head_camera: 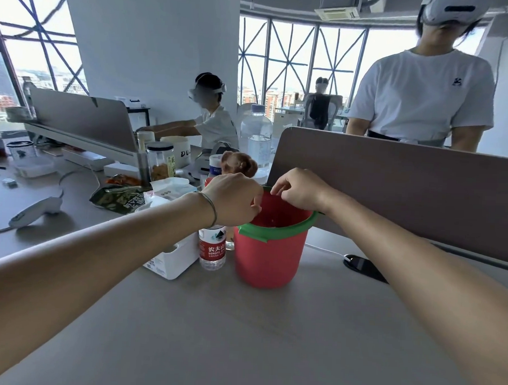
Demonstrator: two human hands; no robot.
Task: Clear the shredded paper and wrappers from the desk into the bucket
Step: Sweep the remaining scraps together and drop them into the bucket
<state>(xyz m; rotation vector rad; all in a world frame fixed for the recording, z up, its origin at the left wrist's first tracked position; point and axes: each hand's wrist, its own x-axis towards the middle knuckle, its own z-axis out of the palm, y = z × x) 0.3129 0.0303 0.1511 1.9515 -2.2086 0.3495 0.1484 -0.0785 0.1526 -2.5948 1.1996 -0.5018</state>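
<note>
A red bucket point(266, 257) with a green rim is seen standing upright on the grey desk point(240, 337), close against the foot of a brown partition point(407, 181); both arms are stretched forward and both hands are held over the bucket's mouth; the left hand point(235, 198) is turned knuckles-up with its fingers curled down inside the near-left part of the rim, and whether anything is gripped in them cannot be told, since the fingertips are hidden; the right hand point(301, 190) is held over the far rim with its fingers bent and thumb and forefinger brought close together, though whether a scrap is pinched between them cannot be told either; a thin bracelet point(212, 209) is worn on the left wrist; just left of the bucket a small water bottle point(212, 248) with a red label is placed upright, and beside that a white box point(175, 256); further left a dark green snack wrapper point(117, 198) is left lying on the desk, with a crumpled white bag point(165, 190) just beside it; no shredded paper can be made out on the desk; behind the partition a person in a white t-shirt point(420, 94) is seen standing.
</note>
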